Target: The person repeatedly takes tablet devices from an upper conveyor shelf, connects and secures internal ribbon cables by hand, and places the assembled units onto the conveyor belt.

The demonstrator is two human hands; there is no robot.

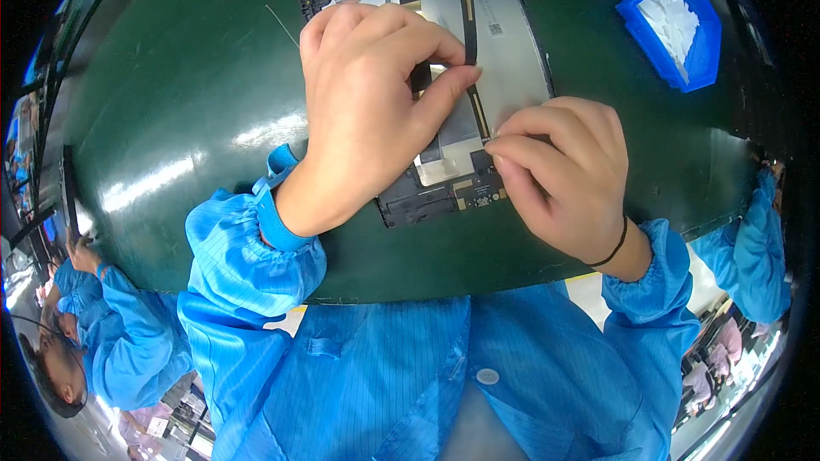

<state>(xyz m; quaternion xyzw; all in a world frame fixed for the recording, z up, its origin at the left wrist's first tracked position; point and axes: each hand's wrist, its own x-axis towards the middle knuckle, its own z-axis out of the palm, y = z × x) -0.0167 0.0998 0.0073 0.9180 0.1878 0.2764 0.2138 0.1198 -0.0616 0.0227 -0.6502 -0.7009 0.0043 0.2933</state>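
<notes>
On the dark green table [196, 94] we see an opened flat device [444, 77], like a tablet without its back cover, lying from the centre of the picture up toward 12 o'clock, where the upper edge cuts it off. Its inside shows grey metal plates, black strips and, at the lower end, a small board with gold-coloured contacts. On the right grey plate there is a small square label [495, 30] with a dark printed pattern, too small to make out. The left hand [363, 111] lies over the middle of the device; its thumb and forefinger are pinched together on a thin black ribbon strip [471, 30] that runs up toward 12 o'clock. The right hand [559, 175], at about 4 o'clock from the centre, is curled with the fingertips pressed down on the lower right edge of the device; if something is between these fingers, we cannot tell, because the knuckles hide it. A black band is around the right wrist. At 2 o'clock stands a blue plastic bin [700, 51] holding white crumpled sheets or bags. Both hands hide much of the device centre. At 8 o'clock and 4 o'clock, other persons in blue coats are partly cut off at the dark rim.
</notes>
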